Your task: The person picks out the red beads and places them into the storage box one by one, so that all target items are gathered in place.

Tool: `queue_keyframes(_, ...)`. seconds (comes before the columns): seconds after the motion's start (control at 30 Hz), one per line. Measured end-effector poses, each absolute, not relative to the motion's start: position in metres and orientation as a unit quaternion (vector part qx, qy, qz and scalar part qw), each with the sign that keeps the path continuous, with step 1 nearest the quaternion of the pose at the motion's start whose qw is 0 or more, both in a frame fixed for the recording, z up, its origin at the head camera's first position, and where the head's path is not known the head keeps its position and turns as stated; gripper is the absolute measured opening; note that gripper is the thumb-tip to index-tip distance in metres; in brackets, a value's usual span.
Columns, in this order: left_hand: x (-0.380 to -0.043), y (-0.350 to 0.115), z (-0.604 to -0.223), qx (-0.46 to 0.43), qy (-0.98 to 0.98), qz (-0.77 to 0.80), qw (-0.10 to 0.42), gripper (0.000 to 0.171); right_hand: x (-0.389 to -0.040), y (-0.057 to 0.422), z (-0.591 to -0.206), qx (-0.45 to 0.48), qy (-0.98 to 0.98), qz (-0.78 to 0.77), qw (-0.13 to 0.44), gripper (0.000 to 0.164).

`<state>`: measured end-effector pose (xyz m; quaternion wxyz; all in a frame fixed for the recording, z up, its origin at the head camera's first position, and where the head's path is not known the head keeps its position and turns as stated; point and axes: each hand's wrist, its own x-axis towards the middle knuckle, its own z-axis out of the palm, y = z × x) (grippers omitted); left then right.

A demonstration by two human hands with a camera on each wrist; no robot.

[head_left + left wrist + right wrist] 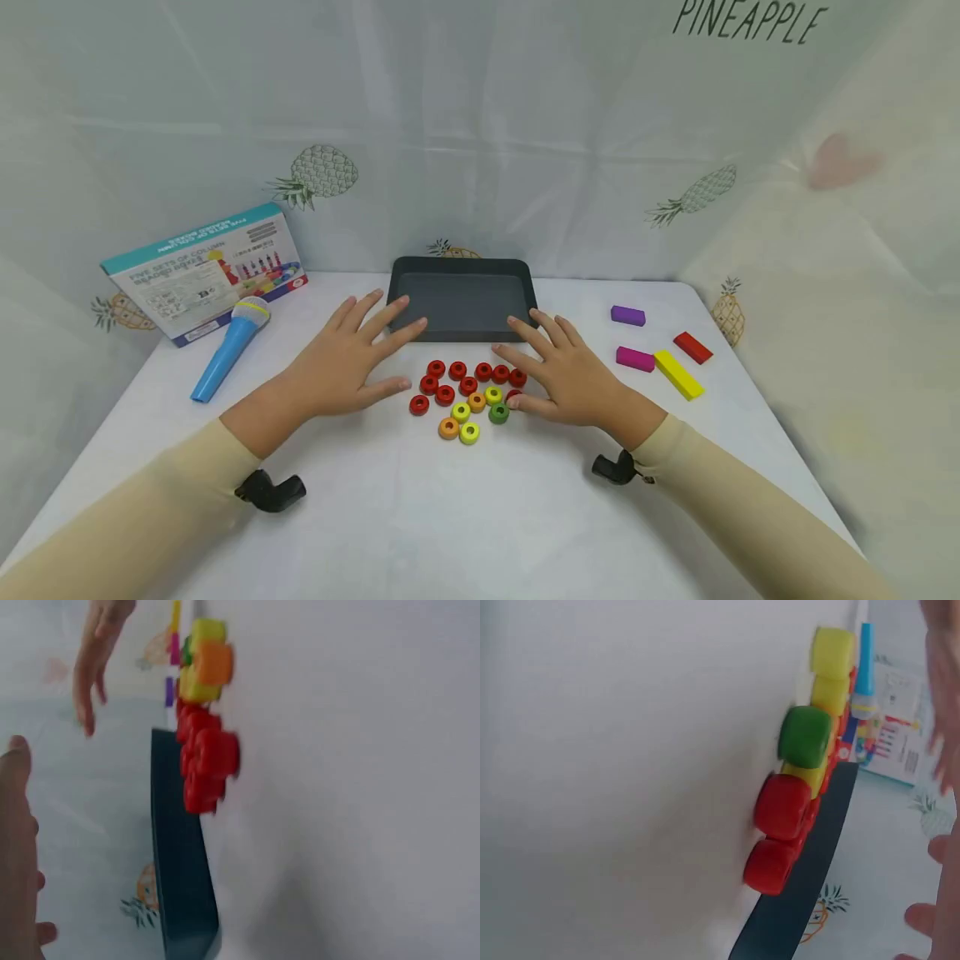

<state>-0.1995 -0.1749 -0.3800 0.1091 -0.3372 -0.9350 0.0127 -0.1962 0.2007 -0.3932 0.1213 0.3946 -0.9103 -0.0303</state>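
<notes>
Red beads, yellow beads, orange beads and a green bead lie in a loose cluster on the white table. To the left of the cluster, my left hand hovers with fingers spread and holds nothing. My right hand is spread over the cluster's right edge, its thumb overlapping one red bead in the head view. Both wrist views show the hands raised above the beads. Behind the beads stands a dark grey tray, its floor bare.
At the back left a printed box leans on the curtain, a blue toy microphone before it. On the right lie a purple block, a magenta block, a yellow block and a red block.
</notes>
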Motion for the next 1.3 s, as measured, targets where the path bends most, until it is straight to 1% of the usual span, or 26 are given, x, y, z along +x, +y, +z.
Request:
queue_keyframes(0.13,-0.237,-0.179,-0.384,-0.277,-0.951,-0.134,0.046,0.079,-0.198,0.205,-0.392,0.375,-0.921,0.011,0.103,0.072)
queue_keyframes(0.33,-0.302,-0.185,-0.383,-0.154,-0.918,-0.355,-0.083,0.083,-0.199,0.208,-0.390,0.317,-0.943,0.081,0.053,0.060)
queue_keyframes(0.4,-0.318,-0.186,-0.382,-0.102,-0.897,-0.413,-0.119,0.082,-0.199,0.208,-0.390,0.297,-0.948,0.107,0.034,0.056)
queue_keyframes(0.5,-0.334,-0.185,-0.383,-0.038,-0.869,-0.468,-0.154,0.080,-0.198,0.207,-0.392,0.274,-0.950,0.151,0.004,0.048)
queue_keyframes(0.67,-0.345,-0.183,-0.388,0.001,-0.846,-0.504,-0.177,0.076,-0.194,0.202,-0.401,0.261,-0.938,0.223,-0.044,0.038)
queue_keyframes(0.8,-0.346,-0.185,-0.392,0.005,-0.839,-0.511,-0.184,0.076,-0.190,0.196,-0.409,0.249,-0.930,0.258,-0.078,0.036)
queue_keyframes(0.87,-0.346,-0.186,-0.394,0.003,-0.838,-0.512,-0.187,0.077,-0.189,0.193,-0.414,0.240,-0.930,0.265,-0.085,0.036)
queue_keyframes(0.97,-0.346,-0.187,-0.395,-0.001,-0.838,-0.512,-0.189,0.077,-0.186,0.190,-0.421,0.232,-0.935,0.256,-0.078,0.034)
queue_keyframes(1.2,-0.348,-0.178,-0.395,-0.009,-0.843,-0.502,-0.193,0.077,-0.180,0.187,-0.429,0.242,-0.949,0.200,-0.029,0.032)
queue_keyframes(1.3,-0.350,-0.174,-0.395,-0.011,-0.841,-0.502,-0.200,0.078,-0.177,0.187,-0.429,0.243,-0.951,0.188,-0.017,0.031)
